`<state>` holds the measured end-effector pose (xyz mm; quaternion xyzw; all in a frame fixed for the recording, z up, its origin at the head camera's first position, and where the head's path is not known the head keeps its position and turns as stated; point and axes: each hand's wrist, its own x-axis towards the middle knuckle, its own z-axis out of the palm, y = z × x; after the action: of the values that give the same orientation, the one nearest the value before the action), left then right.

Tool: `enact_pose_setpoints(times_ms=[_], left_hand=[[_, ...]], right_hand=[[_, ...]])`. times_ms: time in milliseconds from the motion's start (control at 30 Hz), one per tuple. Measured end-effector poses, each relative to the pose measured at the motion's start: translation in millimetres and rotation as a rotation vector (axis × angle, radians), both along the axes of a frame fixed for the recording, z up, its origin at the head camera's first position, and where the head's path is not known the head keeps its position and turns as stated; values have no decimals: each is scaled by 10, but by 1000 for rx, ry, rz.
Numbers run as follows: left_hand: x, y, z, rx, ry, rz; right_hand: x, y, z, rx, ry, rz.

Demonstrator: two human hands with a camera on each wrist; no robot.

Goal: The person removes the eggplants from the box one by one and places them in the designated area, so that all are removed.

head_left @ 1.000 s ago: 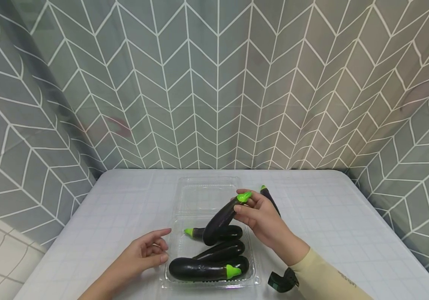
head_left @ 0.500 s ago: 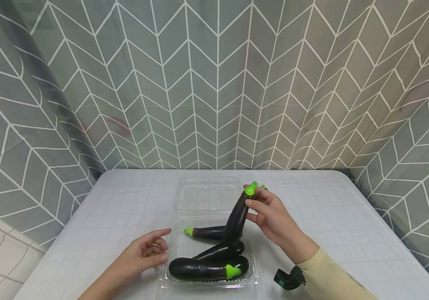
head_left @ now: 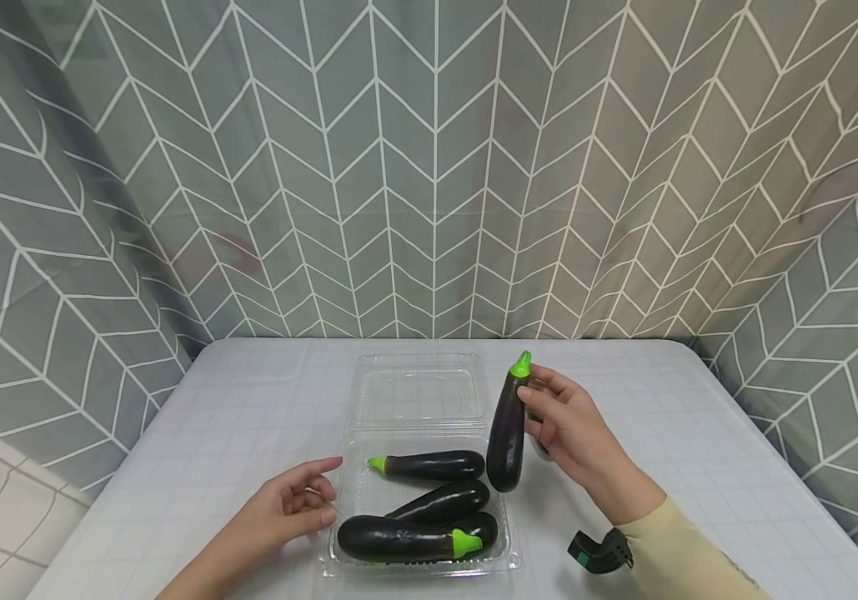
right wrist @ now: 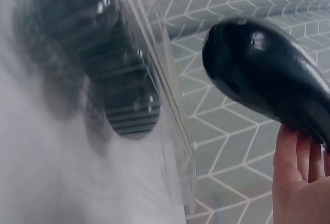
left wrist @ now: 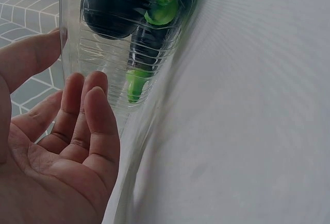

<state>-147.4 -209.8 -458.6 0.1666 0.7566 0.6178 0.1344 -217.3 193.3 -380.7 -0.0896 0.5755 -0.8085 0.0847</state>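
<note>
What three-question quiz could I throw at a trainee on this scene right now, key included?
1. Multiple choice: what does the person's right-hand grip hold?
A) a metal spoon
B) a long, glossy, blackish-purple eggplant
C) a folded white towel

2. True or false: the rectangular, clear plastic container has its flat, clear plastic lid lying open on the far side.

3. Fill in: in the head view, the bright green cap of the farthest eggplant in the container points to the ____.

Key: 1: B, held near its capped end. 2: True. 3: left.
</note>
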Motion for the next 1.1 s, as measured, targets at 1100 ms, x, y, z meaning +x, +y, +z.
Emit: enact_pose_setpoints(times_ms=[1100], left_hand=[[-1, 12, 8, -11, -10, 16]], right_hand=[[-347, 845, -137, 136, -79, -211]])
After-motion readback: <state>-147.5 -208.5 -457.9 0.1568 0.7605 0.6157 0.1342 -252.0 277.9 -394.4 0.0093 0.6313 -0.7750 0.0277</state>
